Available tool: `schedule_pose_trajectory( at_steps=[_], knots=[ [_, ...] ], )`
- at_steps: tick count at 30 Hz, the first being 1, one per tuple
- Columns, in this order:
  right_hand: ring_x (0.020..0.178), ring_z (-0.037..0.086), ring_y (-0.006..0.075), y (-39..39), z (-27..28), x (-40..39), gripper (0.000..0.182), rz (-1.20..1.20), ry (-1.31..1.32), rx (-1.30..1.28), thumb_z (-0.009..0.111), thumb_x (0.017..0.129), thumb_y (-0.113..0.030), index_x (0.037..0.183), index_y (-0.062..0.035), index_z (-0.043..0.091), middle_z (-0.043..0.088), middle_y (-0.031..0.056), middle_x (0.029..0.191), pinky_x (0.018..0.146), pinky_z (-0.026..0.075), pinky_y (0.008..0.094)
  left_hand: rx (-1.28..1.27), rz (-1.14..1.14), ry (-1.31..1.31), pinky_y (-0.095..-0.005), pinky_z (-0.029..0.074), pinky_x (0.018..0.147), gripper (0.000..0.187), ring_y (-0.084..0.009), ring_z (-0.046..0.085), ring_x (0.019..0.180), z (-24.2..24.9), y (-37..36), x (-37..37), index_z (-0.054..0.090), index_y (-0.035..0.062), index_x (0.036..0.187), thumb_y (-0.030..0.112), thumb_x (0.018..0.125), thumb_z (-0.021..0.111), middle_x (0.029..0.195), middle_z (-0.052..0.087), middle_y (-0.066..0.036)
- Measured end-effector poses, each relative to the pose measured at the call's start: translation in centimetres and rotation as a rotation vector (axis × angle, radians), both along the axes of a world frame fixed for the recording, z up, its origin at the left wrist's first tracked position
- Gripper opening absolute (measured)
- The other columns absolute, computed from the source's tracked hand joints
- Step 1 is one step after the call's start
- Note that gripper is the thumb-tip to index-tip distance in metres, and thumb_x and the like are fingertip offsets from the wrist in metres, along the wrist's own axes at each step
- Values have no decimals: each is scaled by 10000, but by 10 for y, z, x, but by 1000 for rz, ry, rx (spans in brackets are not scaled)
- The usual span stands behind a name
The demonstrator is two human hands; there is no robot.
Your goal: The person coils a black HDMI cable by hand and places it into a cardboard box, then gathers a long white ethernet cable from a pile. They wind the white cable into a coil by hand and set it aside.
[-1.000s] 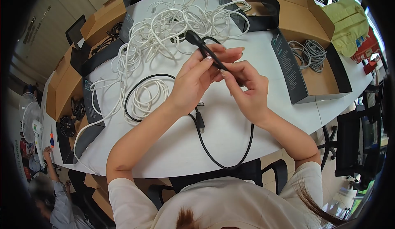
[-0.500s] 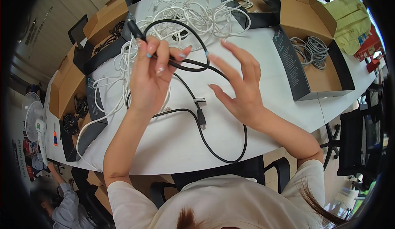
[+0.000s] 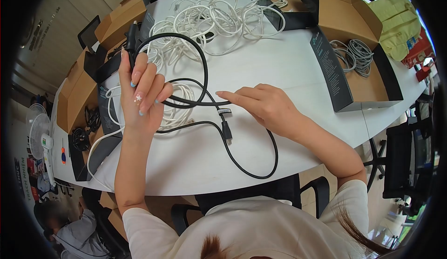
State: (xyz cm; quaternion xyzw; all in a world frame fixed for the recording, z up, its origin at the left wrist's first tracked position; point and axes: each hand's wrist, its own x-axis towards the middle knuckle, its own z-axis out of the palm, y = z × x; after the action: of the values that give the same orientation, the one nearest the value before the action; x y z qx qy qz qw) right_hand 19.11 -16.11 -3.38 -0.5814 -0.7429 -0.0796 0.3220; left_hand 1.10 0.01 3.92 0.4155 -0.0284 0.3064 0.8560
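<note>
Counter (image 3: 307, 166) bears an open box (image 3: 327, 75) holding a grey coil (image 3: 358, 58) and, farther left, tangled white cables (image 3: 205, 19). Black cable (image 3: 205, 68) loops between the person's hands above it. The left hand (image 3: 144, 89) curls closed around that cable near its upright connector (image 3: 132, 36); the right hand (image 3: 265, 105), half folded, touches it, grip unclear. A small plug (image 3: 226, 130) hangs or lies between them.

Cream short-sleeved top (image 3: 253, 226), blue-tipped nails (image 3: 133, 84)
</note>
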Motion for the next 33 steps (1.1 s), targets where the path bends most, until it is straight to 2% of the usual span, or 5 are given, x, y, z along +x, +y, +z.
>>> schedule_pose_trajectory(
  at_steps=[6,11,17,24,33],
  knots=[
    [553,540,163,0,-1,3,483,40,68,-16,564,720,48,1173,-115,602,601,42,742,486,432,254,212,-481,44,-203,193,269,532,-61,295,233,-6,2,-5,377,132,589,480,970,251,352,372,27],
    [356,420,50,0,17,5,143,-3,854,-505,572,864,-63,958,-40,677,526,20,534,349,344,211,500,-409,489,-189,252,260,551,-55,322,253,4,-26,-17,404,46,629,504,934,369,361,374,-2],
    [544,525,65,1,19,6,210,67,1039,-626,647,822,-107,1021,-40,649,603,51,735,432,410,211,243,-228,293,-180,197,251,493,-40,261,251,-12,-17,-23,352,99,670,506,948,330,354,304,27],
    [970,570,203,6,24,0,361,-61,-15,533,673,757,-139,1111,-95,616,592,65,1166,786,471,295,419,-281,377,-181,264,316,467,-41,328,316,-29,-34,-2,401,51,719,436,974,334,413,339,35],
    [965,591,166,-2,18,2,204,-226,-463,734,603,777,-182,963,-154,681,633,-45,1011,996,369,405,517,-449,399,-176,280,345,499,-41,369,341,-46,-40,26,469,28,814,469,972,297,444,427,17]
  ],
)
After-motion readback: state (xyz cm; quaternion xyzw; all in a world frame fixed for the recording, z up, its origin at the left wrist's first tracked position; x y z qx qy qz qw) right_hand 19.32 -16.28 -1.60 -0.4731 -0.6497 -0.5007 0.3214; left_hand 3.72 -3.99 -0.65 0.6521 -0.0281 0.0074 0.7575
